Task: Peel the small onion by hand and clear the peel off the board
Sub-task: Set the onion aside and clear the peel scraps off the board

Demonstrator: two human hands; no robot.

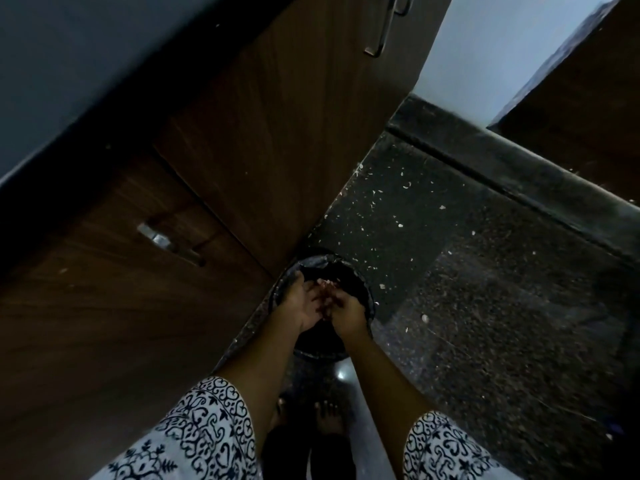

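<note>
I make out a few pale bits of onion peel (326, 283) at the fingertips, right over the mouth of a round dark bin (313, 260) lined with a black bag. The left hand (300, 302) lies with its palm turned up and its fingers fairly straight, reaching toward the bin's far rim. The right hand (347, 310) is pressed against it from the other side, fingers bent in over the left fingers. The light is too dim for me to tell whether they pinch any peel or only brush it. Both hands hang inside the rim's outline, touching each other. The bin stands on a dark speckled floor (485, 289), tight against the floor's edge where the corner of a brown wooden cabinet (277, 116) meets it. A metal handle (169, 242) shows on the cabinet's lower left door. Pale scraps (400, 224) are scattered over the floor beyond and to the right of the bin. Nearer me, white sleeves (207, 427) with a black pattern cover the upper arms, and bare feet (329, 420) stand on the floor just short of the bin.
</note>
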